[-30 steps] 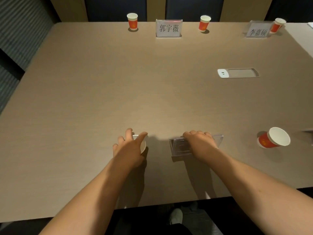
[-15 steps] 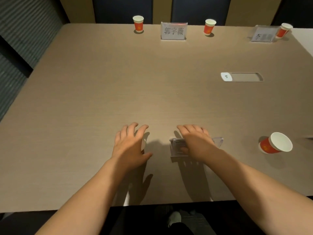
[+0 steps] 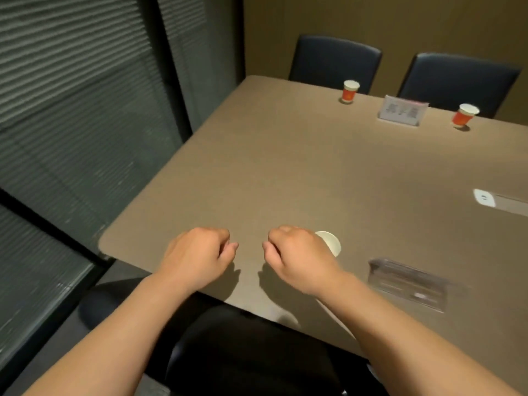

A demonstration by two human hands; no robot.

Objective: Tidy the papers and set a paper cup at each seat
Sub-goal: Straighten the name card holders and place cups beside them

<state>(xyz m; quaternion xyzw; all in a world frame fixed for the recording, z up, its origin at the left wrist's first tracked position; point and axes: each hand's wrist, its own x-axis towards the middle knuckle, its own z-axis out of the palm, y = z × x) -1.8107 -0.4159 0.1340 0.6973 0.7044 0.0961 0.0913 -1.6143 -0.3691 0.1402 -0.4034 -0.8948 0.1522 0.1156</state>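
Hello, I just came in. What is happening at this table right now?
A person is setting a meeting table. Both hands, the left hand and the right hand, are loosely curled above the near edge and hold nothing. A paper cup stands just behind the right hand, beside a clear name-card holder. On the far side, two red cups stand in front of the dark chairs, with a name card between them.
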